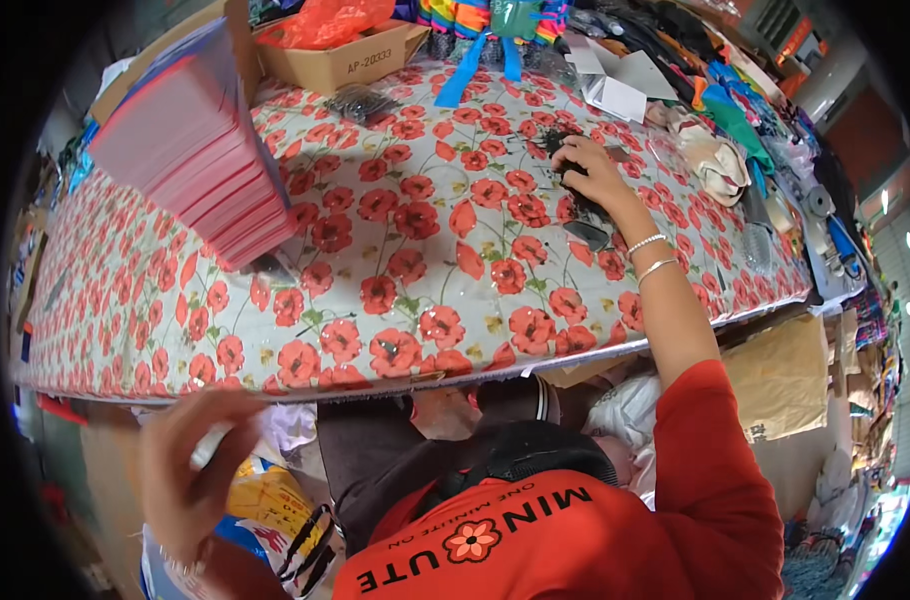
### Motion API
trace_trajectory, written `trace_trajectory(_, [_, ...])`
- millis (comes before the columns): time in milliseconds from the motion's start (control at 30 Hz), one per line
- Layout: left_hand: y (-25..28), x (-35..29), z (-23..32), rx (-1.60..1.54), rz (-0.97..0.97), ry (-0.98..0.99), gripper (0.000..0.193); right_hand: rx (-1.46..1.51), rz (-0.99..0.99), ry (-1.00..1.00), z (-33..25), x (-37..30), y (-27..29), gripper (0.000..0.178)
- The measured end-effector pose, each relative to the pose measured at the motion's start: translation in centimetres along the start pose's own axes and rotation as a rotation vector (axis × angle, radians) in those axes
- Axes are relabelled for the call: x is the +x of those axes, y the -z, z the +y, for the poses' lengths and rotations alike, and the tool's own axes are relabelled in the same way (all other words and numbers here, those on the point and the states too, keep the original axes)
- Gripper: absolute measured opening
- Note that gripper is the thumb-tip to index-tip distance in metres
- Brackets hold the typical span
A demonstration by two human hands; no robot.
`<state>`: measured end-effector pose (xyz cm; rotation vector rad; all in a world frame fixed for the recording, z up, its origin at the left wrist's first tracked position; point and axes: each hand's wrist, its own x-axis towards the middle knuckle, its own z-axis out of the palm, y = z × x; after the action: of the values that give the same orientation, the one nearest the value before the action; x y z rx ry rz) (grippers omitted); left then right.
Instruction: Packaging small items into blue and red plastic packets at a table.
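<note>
My right hand (593,172) reaches far over the table, its fingers bent down into a small heap of loose black bits (553,136). Whatever lies between those fingertips is too small and too hidden to name. Beside that wrist, on the near side, lies a small dark flat piece (587,236) that looks like clear-bagged plastic. My left hand (197,462) is off the table, low at the near left edge, and motion smears its fingers. A tall stack of pink-red sheets or cards (190,150) stands on the left of the table.
The table wears a poppy-print cloth (405,350). At the back are a cardboard box (345,62) with red plastic, a bag of dark bits (360,103), blue ribbon (462,75) and a white folded box (620,85). Crumpled cream cloth (715,165) and a tape dispenser (825,225) lie right.
</note>
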<state>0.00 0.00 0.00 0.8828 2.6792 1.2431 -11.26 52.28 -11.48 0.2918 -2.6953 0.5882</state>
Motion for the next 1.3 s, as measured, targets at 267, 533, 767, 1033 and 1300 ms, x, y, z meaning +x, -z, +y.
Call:
trace_trajectory(267, [-12.5,24.3,-0.7,0.095,-0.157,-0.386,0.009,0.133,-0.014,-0.071,0.0,-0.2,1.6,0.024])
trace_trajectory(533, [-21.2,37.5,-1.9,0.378,-0.073,-0.110,0.032,-0.186,0.253,-0.152,-3.9,-0.2,1.5,0.035])
trace_trajectory(767, [-21.6,37.5,-0.3,0.462,-0.161,-0.149,0.030,-0.128,0.207,-0.233,-4.1,-0.6,1.7,0.041])
trace_trajectory(1033, [-19.4,33.6,-0.9,0.202,-0.067,-0.165,0.021,-0.089,0.259,-0.140,-5.2,-0.2,1.0,0.041])
trace_trajectory(1300, [-14.6,25.6,2.8,-0.518,-0.068,-0.189,0.011,-0.295,0.343,0.284,-14.1,1.1,0.7,0.048])
